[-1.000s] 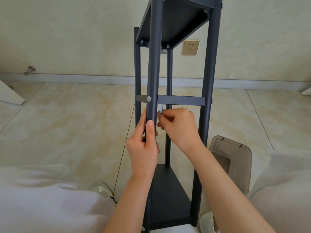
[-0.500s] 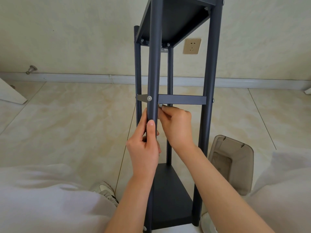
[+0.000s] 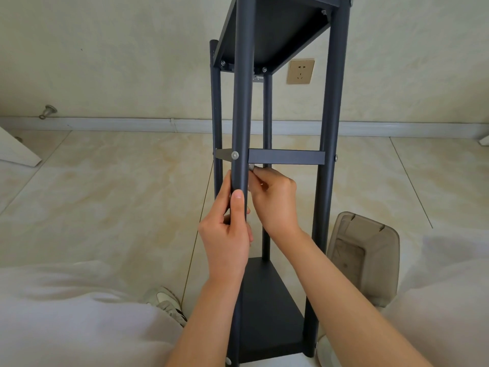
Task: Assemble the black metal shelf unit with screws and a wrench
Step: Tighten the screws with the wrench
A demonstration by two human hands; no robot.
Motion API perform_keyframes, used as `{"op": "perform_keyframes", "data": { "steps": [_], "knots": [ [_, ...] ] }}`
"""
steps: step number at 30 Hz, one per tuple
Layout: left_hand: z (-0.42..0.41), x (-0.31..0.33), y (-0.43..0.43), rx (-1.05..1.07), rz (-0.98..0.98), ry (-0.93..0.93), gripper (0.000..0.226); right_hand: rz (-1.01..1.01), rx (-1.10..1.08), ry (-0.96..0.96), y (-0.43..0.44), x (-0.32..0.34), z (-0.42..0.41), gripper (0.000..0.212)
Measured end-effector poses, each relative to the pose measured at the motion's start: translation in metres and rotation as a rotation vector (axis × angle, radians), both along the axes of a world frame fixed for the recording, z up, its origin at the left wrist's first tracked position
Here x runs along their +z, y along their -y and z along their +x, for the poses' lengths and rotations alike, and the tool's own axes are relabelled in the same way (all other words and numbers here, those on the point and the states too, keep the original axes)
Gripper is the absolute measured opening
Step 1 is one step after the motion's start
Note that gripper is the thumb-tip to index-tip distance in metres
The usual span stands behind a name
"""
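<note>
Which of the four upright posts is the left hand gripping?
The near-left post, closest to the camera. The left hand wraps it below the silver screw; the other three posts stand ungripped.

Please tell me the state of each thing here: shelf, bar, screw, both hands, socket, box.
Shelf unit: upright on the floor.
Middle bar: level, between the front posts.
Screw: seated in the front post.
Left hand: grips the front post.
Right hand: pinches a silver tool under the bar.
Socket: nothing plugged in.
Plastic box: on the floor, beside the shelf unit.
</note>
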State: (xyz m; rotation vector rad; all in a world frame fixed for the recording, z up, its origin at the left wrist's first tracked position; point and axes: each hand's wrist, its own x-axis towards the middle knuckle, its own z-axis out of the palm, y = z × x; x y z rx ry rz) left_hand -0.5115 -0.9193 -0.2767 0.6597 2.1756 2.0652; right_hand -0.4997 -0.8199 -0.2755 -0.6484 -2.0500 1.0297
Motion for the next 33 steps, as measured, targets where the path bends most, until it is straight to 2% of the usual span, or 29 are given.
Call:
{"op": "perform_keyframes", "data": {
  "steps": [3, 6, 13, 23, 28, 33],
  "knots": [
    [0.001, 0.000, 0.000, -0.007, 0.008, -0.005, 0.046, -0.155, 0.101, 0.151, -0.002, 0.004, 0.006, 0.029],
    [0.002, -0.001, -0.001, -0.004, 0.005, -0.036, 0.045, -0.211, 0.145, 0.194, -0.002, 0.011, 0.015, 0.032],
    [0.002, -0.001, -0.002, -0.014, 0.007, -0.019, 0.050, -0.160, 0.052, 0.173, 0.004, 0.025, 0.027, 0.034],
    [0.003, -0.001, 0.000, -0.016, 0.011, -0.021, 0.049, -0.070, 0.041, 0.137, 0.003, 0.029, 0.025, 0.036],
    [0.003, -0.002, 0.000, -0.020, 0.012, -0.023, 0.048, -0.054, 0.023, 0.129, 0.002, 0.023, 0.020, 0.034],
    [0.004, -0.003, 0.001, -0.027, 0.024, -0.023, 0.046, -0.060, -0.001, 0.041, 0.002, 0.010, 0.009, 0.028]
  ]
}}
